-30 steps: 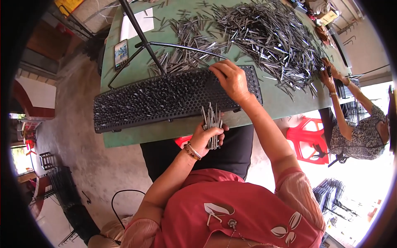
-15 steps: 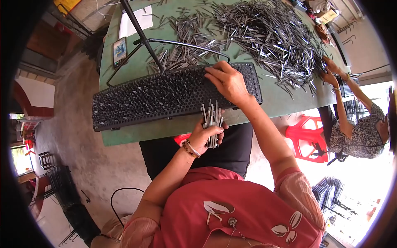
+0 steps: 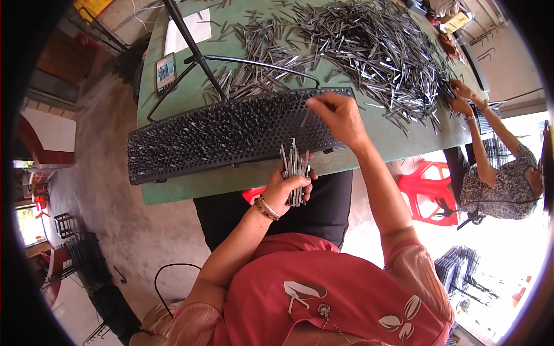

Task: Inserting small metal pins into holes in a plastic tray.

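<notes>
A bundle of thin grey metal strips (image 3: 295,173) stands upright in my left hand (image 3: 281,191), whose fingers and thumb are wrapped round it. My left hand is just in front of the near edge of a long black perforated tray (image 3: 280,135). Over the tray's right part, my right hand (image 3: 343,118) pinches one thin strip (image 3: 304,119) between thumb and forefinger, pointing down at the holes. Strips stick up densely from the left and middle holes; many holes toward the right show bare.
Loose strips (image 3: 381,52) lie heaped across the green table (image 3: 184,193). Black metal rods (image 3: 199,57) stand behind the tray. A phone (image 3: 165,73) and white paper (image 3: 196,29) lie at the left. Another person's hands (image 3: 461,98) reach the heap at right, near a red stool (image 3: 424,190).
My right hand has lifted off the tray's surface and moved slightly right, and a strip now shows in its pinch. My left hand with its bundle has hardly moved.
</notes>
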Demonstrator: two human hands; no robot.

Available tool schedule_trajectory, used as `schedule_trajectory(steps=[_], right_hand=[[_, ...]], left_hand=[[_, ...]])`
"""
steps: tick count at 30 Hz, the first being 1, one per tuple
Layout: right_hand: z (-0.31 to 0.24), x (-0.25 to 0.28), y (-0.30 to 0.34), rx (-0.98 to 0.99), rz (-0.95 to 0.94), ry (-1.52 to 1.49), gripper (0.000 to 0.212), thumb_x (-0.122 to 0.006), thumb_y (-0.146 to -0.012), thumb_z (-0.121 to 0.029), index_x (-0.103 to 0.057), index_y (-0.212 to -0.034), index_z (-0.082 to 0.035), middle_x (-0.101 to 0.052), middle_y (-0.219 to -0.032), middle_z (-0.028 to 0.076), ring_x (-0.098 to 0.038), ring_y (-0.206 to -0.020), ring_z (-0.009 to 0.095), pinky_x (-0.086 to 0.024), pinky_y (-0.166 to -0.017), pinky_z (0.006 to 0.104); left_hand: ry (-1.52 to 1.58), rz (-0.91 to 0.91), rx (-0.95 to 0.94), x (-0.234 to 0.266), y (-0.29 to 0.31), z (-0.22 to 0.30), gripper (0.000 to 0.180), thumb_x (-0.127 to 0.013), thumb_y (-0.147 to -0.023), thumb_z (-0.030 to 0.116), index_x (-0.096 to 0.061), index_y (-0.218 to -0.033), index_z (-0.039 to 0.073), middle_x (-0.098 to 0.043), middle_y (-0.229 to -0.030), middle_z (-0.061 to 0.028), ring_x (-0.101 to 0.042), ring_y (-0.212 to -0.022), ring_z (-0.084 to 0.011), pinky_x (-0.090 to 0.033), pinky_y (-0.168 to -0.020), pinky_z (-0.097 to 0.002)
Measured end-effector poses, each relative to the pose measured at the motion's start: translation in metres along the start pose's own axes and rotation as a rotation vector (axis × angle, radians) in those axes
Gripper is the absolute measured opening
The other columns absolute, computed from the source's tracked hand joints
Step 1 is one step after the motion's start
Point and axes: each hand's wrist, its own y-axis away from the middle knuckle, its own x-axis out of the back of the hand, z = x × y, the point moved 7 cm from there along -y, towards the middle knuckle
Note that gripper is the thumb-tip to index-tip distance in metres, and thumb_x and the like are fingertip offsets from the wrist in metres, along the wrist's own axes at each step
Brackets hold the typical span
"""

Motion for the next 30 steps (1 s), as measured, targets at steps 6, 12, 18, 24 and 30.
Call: schedule_trajectory(steps=[6,12,18,24,30], right_hand=[[-0.011,-0.001,-0.016,0.387,0.235,0.137,0.012,-0.065,-0.082,-0.009,-0.066,-0.088,0.001,-0.063,-0.08,0.012,-0.059,-0.064,0.022,-0.045,-0.058,0.0299],[-0.011,-0.005,-0.017,0.42,0.26,0.154,0.011,-0.066,-0.082,-0.008,-0.067,-0.089,0.0,-0.063,-0.08,0.012,-0.061,-0.067,0.022,-0.046,-0.06,0.0299],[0.001,-0.014,-0.021,0.148,0.092,0.001,0.014,-0.064,-0.083,-0.01,-0.066,-0.093,0.0,-0.065,-0.082,0.011,-0.061,-0.06,0.02,-0.047,-0.054,0.0268],[-0.006,-0.013,-0.018,0.409,0.196,0.167,0.014,-0.063,-0.084,-0.009,-0.065,-0.094,0.0,-0.065,-0.084,0.011,-0.064,-0.062,0.019,-0.05,-0.053,0.027],[-0.006,-0.009,-0.018,0.441,0.195,0.127,0.015,-0.064,-0.084,-0.009,-0.065,-0.096,0.0,-0.066,-0.082,0.008,-0.061,-0.061,0.015,-0.049,-0.054,0.0248]], left_hand=[[0.028,0.049,0.075,0.004,0.0,-0.008,0.054,-0.056,-0.075,-0.001,-0.045,-0.128,0.006,-0.058,-0.091,-0.0082,-0.054,-0.063,-0.0122,-0.047,-0.054,-0.0276],[0.023,0.034,0.076,0.004,0.0,-0.007,0.052,-0.056,-0.077,0.001,-0.045,-0.128,0.006,-0.059,-0.091,-0.0076,-0.055,-0.066,-0.0123,-0.049,-0.055,-0.029],[0.019,0.032,0.075,0.006,-0.001,-0.007,0.052,-0.056,-0.077,0.001,-0.046,-0.127,0.007,-0.058,-0.092,-0.0075,-0.055,-0.066,-0.0122,-0.049,-0.055,-0.0288],[0.017,0.042,0.077,0.006,0.001,-0.006,0.052,-0.056,-0.077,0.001,-0.046,-0.127,0.008,-0.059,-0.092,-0.0072,-0.055,-0.066,-0.0122,-0.049,-0.055,-0.0286],[0.019,0.036,0.052,0.005,0.001,-0.005,0.053,-0.056,-0.077,0.001,-0.045,-0.128,0.008,-0.059,-0.092,-0.0078,-0.055,-0.066,-0.0124,-0.05,-0.055,-0.0288]])
